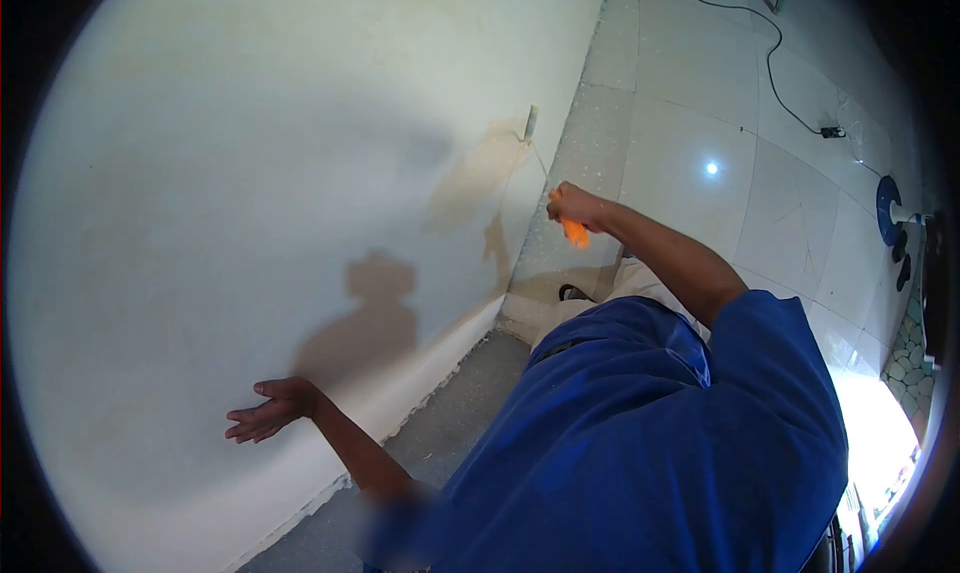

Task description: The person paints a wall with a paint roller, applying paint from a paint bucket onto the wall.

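Handle (575,235) gripped in R hand (577,206), roller (532,124) nr wall edge (563,115); L hand (274,409) open, wide floor (690,118) to R.

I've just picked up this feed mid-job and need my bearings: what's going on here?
A person in a blue shirt is at a pale wall with what looks like a small roller. The right hand grips its orange handle, and the tool's head is at the wall, near the floor edge; whether it touches, I can't tell. Beside it the wall shows a tan patch. The left hand is open and empty, in front of the wall.
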